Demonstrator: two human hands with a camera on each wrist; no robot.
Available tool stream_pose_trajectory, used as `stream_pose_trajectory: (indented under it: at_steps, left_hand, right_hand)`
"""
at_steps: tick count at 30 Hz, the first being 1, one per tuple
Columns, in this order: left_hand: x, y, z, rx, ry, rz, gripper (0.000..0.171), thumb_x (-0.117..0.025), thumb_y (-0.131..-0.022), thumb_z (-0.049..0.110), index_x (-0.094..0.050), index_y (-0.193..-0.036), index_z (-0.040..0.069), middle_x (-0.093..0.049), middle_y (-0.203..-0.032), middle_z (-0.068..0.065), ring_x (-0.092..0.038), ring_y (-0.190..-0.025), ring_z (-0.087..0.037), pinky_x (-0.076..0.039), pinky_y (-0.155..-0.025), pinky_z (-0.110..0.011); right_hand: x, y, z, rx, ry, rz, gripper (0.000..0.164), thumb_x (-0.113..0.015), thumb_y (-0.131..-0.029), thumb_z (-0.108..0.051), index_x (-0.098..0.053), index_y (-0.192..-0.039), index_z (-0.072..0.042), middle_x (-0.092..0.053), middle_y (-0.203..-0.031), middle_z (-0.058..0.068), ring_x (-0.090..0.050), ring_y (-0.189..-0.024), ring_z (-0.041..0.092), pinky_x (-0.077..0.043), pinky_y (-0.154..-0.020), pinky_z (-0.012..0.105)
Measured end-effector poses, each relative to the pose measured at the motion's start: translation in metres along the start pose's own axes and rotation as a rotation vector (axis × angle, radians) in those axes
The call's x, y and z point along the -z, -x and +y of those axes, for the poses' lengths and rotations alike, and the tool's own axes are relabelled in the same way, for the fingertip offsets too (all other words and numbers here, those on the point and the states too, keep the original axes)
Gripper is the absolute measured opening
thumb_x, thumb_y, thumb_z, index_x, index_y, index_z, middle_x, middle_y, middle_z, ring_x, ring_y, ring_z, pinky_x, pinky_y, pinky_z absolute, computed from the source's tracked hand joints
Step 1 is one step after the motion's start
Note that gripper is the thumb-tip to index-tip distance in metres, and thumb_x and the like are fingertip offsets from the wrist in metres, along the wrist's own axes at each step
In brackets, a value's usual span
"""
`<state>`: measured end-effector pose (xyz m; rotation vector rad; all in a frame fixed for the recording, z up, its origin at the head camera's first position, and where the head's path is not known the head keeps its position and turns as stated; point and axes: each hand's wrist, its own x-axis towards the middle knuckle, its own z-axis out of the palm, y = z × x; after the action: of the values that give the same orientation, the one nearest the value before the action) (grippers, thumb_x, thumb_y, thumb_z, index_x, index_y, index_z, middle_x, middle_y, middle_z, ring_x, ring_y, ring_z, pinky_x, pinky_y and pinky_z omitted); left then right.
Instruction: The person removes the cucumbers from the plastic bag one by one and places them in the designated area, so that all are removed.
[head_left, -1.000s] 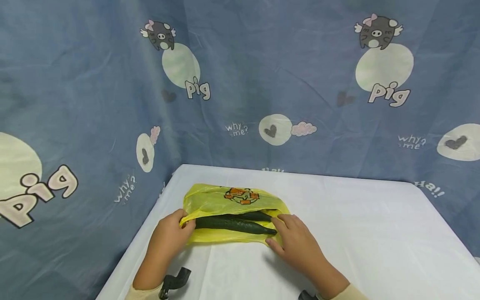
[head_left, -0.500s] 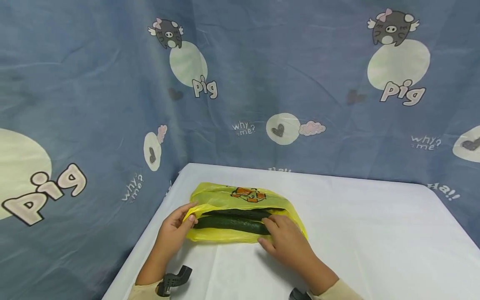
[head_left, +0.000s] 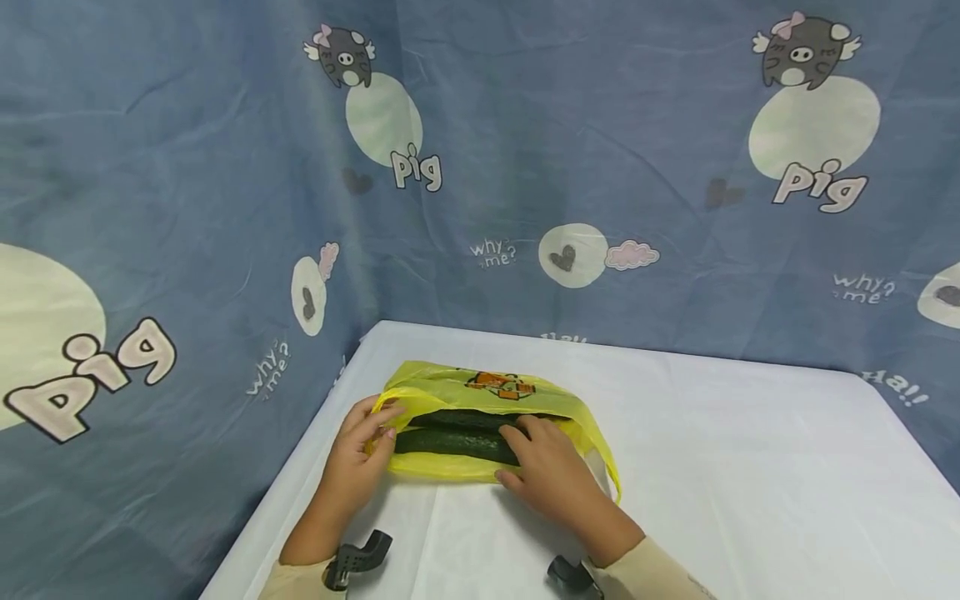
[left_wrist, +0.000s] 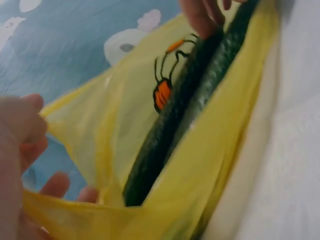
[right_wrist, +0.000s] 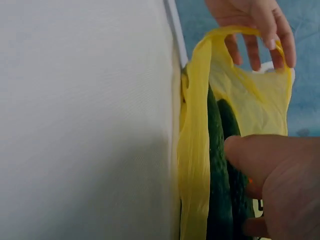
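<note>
Right hand (head_left: 551, 471): since the earlier frame it has moved toward 9 o'clock, along the cucumbers in the bag mouth. Its fingers are bent, some touching the cucumbers; whether they grip, I cannot tell.
Left hand (head_left: 356, 454): it is at the 9 o'clock end of the bag. Its fingers are spread, with the thumb apart, and they touch the edge of the mouth.
Yellow bag (head_left: 450, 385): it lies on the white counter (head_left: 735, 467), toward 10 o'clock from the middle, with its mouth facing 6 o'clock. Orange-and-black print (head_left: 502, 385) is on its 12 o'clock side. One strap (head_left: 611, 467) curves at 3 o'clock from the right hand.
Near cucumber (head_left: 453, 442): inside the bag, lying lengthwise.
Far cucumber (head_left: 468, 419): inside also, at 12 o'clock from the near one, side by side with it.
Blue cloth (head_left: 637, 192): it hangs beyond the counter at 12 o'clock, printed with pigs and words.
</note>
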<state>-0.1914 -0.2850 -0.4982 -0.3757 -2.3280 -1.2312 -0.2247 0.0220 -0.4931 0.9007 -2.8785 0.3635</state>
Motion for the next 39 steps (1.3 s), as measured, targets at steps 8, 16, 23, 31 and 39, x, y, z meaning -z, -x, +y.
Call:
stream_pose_trajectory:
  at_steps: [8,16,23,31,39]
  left_hand:
    - [0.004,0.0,-0.005,-0.037,-0.168,-0.148,0.049,-0.066,-0.099,0.001,-0.063,-0.145,0.018,-0.042,-0.166,-0.005,-0.035,-0.152,-0.039,-0.035,-0.115,-0.064]
    - [0.005,0.006,-0.003,-0.007,-0.189,-0.155,0.067,-0.069,-0.099,0.005,-0.046,-0.159,0.023,-0.039,-0.168,0.0,-0.039,-0.153,-0.03,-0.032,-0.117,-0.016]
    - [0.003,0.004,-0.001,0.005,-0.194,-0.162,0.074,-0.071,-0.097,0.007,-0.04,-0.163,0.022,-0.035,-0.17,-0.002,-0.036,-0.154,-0.031,-0.042,-0.116,-0.034]
    - [0.001,0.001,-0.001,0.001,-0.162,-0.162,0.074,-0.071,-0.097,0.007,-0.04,-0.162,0.021,-0.034,-0.171,-0.003,-0.033,-0.156,-0.029,-0.03,-0.117,-0.017]
    - [0.001,0.003,-0.001,-0.015,-0.122,-0.164,0.075,-0.071,-0.096,0.003,-0.039,-0.163,0.018,-0.032,-0.171,-0.006,-0.033,-0.156,-0.031,-0.033,-0.114,-0.015]
  right_hand:
    - [-0.009,-0.012,-0.006,-0.017,0.009,0.021,0.064,-0.074,-0.094,-0.051,-0.058,-0.146,-0.017,-0.057,-0.142,0.016,-0.055,-0.128,0.038,-0.05,-0.103,0.055]
    - [-0.015,-0.015,-0.018,-0.012,0.019,-0.005,0.059,-0.077,-0.094,-0.047,-0.061,-0.143,-0.019,-0.059,-0.131,0.01,-0.056,-0.115,0.03,-0.052,-0.088,0.05]
    - [-0.016,-0.021,-0.027,-0.011,0.031,0.022,0.055,-0.075,-0.095,-0.046,-0.063,-0.141,-0.017,-0.06,-0.126,0.009,-0.058,-0.108,0.028,-0.053,-0.083,0.048]
    - [-0.013,-0.03,-0.031,0.002,0.03,0.175,0.046,-0.077,-0.096,-0.037,-0.066,-0.134,-0.014,-0.062,-0.118,0.007,-0.06,-0.103,0.026,-0.056,-0.081,0.043]
    - [-0.012,-0.053,-0.034,-0.01,0.009,0.182,0.052,-0.074,-0.099,-0.036,-0.061,-0.144,-0.013,-0.061,-0.139,0.009,-0.058,-0.125,0.031,-0.055,-0.099,0.05]
